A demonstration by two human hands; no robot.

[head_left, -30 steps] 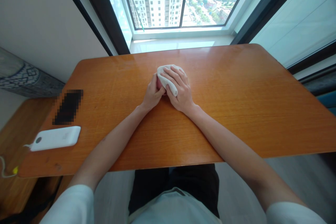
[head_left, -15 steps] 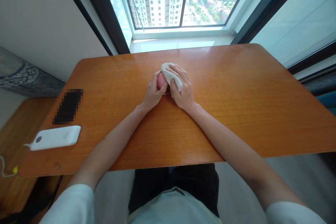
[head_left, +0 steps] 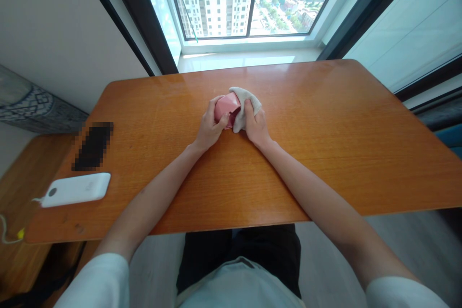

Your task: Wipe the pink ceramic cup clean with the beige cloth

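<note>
A glossy pink, rounded, hollow object (head_left: 226, 105) is held above the middle of the table, its dark red opening facing right; its exact kind I cannot make out. My left hand (head_left: 210, 125) wraps around its left side, thumb along the near edge. A pale grey-white cloth (head_left: 242, 106) hangs bunched in my right hand (head_left: 256, 122), gripped between thumb and fingers. The cloth lies against the right, open side of the pink object. Most of my right fingers are hidden behind the cloth.
The brown wooden table (head_left: 325, 144) reaches to the window sill (head_left: 238, 61). At its left lie a pixelated black item (head_left: 93, 147) and a white device with a cord (head_left: 77, 189). A patterned grey-blue object (head_left: 39, 101) stands beyond the left edge.
My right hand and the cloth have shifted right, off the top of the pink object. More of its surface and its dark opening now show. My left hand keeps its hold.
</note>
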